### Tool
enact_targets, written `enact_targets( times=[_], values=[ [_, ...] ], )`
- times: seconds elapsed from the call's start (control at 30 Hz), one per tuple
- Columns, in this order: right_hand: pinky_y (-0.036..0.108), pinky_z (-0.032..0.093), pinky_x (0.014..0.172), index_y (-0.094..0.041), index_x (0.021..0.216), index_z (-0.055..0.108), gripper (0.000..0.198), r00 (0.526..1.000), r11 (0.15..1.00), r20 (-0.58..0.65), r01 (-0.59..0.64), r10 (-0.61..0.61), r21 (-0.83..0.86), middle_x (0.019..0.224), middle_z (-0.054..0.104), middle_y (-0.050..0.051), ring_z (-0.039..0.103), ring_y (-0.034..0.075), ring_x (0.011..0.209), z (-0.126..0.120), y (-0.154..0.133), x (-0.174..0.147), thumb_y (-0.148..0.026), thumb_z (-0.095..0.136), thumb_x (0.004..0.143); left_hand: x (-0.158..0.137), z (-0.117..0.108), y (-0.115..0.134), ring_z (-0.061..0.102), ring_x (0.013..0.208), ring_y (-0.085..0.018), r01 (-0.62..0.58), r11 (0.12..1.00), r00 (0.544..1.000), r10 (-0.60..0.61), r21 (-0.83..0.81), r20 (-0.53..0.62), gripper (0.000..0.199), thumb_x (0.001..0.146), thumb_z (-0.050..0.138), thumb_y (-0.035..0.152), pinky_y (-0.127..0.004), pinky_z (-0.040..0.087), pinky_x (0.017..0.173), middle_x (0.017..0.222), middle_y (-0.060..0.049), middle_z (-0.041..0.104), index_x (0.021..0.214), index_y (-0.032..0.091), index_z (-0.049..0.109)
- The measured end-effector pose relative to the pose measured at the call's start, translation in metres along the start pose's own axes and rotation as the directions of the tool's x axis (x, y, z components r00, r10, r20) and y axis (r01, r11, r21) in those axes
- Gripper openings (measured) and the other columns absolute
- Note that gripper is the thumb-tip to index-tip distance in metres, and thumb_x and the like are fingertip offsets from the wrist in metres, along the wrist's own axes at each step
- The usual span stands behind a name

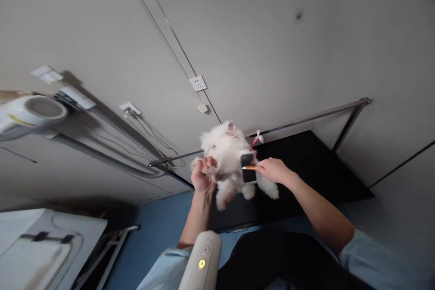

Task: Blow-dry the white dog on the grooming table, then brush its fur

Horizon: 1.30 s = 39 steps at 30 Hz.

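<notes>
A fluffy white dog [228,147] is on the black table [302,163]. My left hand [202,176] is closed around one of its raised front paws [210,170]. My right hand [274,170] grips the orange handle of a slicker brush [248,176]. The brush's dark rectangular head is in front of the dog's side, and I cannot tell whether it touches the coat. Behind the brush, a pink ribbon [254,140] shows near the metal rail.
A metal rail [299,122] runs along the table's wall side. White dryer equipment [37,111] with grey hoses is at left. A pale rounded device [202,260] stands close below me. Plugged cords [131,111] hang on the wall. A white cabinet-like unit [44,235] is at lower left.
</notes>
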State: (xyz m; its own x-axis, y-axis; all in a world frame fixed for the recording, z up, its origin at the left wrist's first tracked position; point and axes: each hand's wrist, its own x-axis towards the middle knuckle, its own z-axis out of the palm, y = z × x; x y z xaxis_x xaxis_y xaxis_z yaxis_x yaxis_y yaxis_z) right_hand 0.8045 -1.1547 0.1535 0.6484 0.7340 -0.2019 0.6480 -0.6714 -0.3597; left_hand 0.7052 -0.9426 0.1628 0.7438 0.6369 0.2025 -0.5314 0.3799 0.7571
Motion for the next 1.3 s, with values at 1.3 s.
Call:
enact_targets(
  times=[1.3],
  values=[
    [0.035, 0.049, 0.080, -0.019, 0.101, 0.079, 0.041, 0.995, 0.992, -0.005, -0.098, 0.098, -0.077, 0.106, 0.080, 0.016, 0.076, 0.032, 0.100, -0.003, -0.020, -0.009, -0.037, 0.042, 0.105, 0.000, -0.011, 0.002, 0.046, 0.053, -0.009, 0.092, 0.996, 0.996, -0.092, -0.001, 0.004, 0.068, 0.071, 0.084, 0.048, -0.019, 0.043, 0.046, 0.058, 0.002, 0.041, 0.053, 0.019, 0.025]
  ],
)
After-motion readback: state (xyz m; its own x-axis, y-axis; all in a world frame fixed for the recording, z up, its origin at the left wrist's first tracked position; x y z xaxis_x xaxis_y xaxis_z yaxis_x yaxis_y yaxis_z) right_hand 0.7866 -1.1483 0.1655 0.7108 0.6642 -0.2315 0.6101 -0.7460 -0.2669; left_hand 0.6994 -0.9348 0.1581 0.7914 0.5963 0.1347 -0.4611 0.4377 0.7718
